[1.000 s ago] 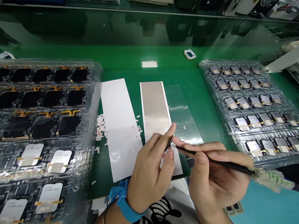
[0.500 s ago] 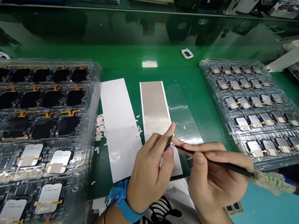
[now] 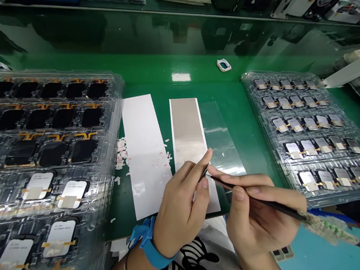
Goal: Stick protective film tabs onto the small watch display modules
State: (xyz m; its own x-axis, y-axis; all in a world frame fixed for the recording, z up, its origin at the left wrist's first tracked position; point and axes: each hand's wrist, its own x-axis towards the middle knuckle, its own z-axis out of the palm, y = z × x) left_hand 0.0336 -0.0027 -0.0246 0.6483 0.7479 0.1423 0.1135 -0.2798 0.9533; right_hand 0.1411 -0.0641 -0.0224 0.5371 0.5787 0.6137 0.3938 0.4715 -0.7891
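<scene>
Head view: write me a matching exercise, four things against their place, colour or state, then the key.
1. Wristband
2. Right hand
3. Small scraps
4. Clear film

A. holding a slim black tool
B. lying flat, right of the beige strip
C. bright blue
D. white and pink, scattered beside the white sheet

Pairs: 1-C, 2-A, 3-D, 4-B

Left hand (image 3: 181, 196) in a pinch, right hand (image 3: 266, 214) beside it in pencil grip, perhaps touching
</scene>
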